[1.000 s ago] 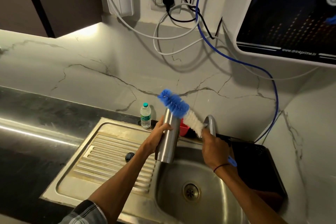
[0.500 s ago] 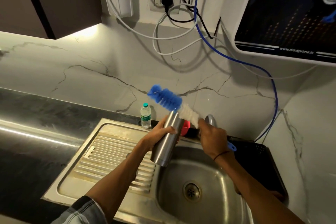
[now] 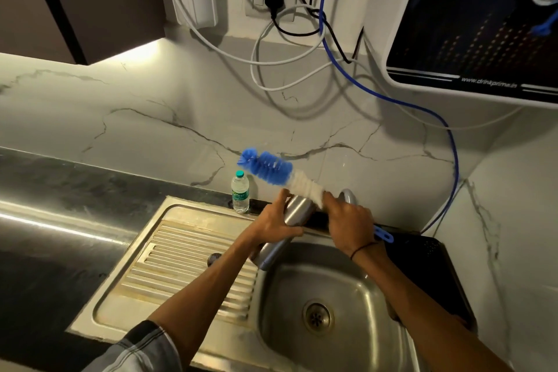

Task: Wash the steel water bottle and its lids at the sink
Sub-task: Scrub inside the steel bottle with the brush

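At the far left a dark surface (image 3: 54, 220) runs along the marble wall, and set into it is a steel sink (image 3: 347, 290) whose ribbed draining board (image 3: 187, 263) takes up the left part. A small round dark object (image 3: 213, 257) lies on the ribs, too blurred to identify. At the far edge of the board, against the wall, a small plastic water bottle (image 3: 240, 192) with a green cap stands upright. Just right of it, the left hand (image 3: 276, 220) grips the steel water bottle (image 3: 291, 220), fingers and thumb curled round its upper body; the bottle is held tilted above the left rim of the basin, its mouth up and far, its base pointing down toward the near left. The right hand (image 3: 347, 220) grips the handle of a bottle brush (image 3: 280, 174), with the blue end of the handle sticking out past the wrist; the white and blue bristles lie across, just above the bottle's mouth, the blue tip pointing far left. The curved tap (image 3: 347, 196) shows just behind this hand. A dark rack (image 3: 428, 263) sits right of the basin, and a water purifier (image 3: 471, 30) hangs on the wall above, cables looping beside it.
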